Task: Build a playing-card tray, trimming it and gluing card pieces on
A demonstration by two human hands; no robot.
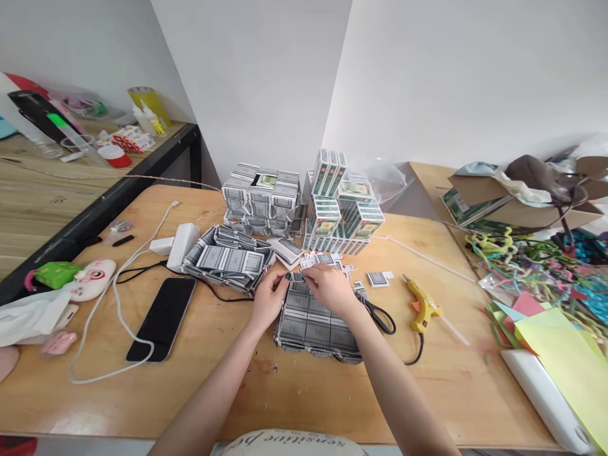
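A flat block covered in grey-backed playing cards (308, 320) lies on the table in front of me. Over its far left edge, my left hand (273, 291) is closed, thumb and fingers pinched at a small grey playing card piece (298, 277). My right hand (330, 288) is bent over the block's far side, its fingertips closed on the other end of that piece. Loose cards and cut bits (327, 258) lie just beyond my fingers. A pair of black-handled scissors (382, 318) rests against the block's right side, its blades mostly hidden.
A yellow glue gun (422, 304) lies at the right. Behind stand a card-built box (261, 199), stacked card packs (325, 218) and an open card tray (228, 259). A phone (162, 320) and white cable (116, 294) lie left; coloured paper (560, 354) covers the right edge.
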